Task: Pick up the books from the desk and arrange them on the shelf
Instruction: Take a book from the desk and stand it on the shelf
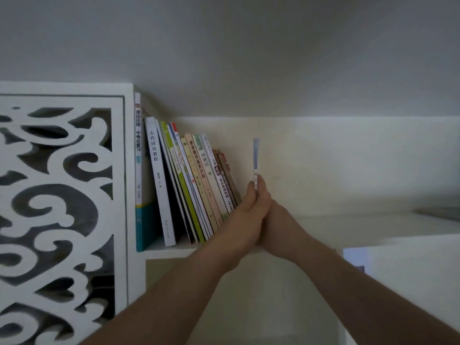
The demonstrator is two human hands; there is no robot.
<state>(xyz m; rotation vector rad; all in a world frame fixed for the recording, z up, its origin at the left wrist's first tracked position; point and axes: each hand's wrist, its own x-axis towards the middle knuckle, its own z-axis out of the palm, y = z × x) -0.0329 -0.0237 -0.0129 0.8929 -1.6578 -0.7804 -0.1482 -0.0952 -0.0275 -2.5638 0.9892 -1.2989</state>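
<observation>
Books stand in a row on the white shelf, leaning to the left against one another, with the tallest at the far left upright beside the shelf's side panel. Their spines carry printed characters in white, green, tan and red tones. Just right of the row, apart from the last leaning book, a thin book is held upright, seen edge-on, its top pale blue. Both hands meet around its lower part: the left hand is pressed against its left face and the right hand against its right face, fingers closed along the book so that each grip clamps it between them. Both bare forearms reach up from the bottom of the view. A white carved fretwork panel fills the left side.
</observation>
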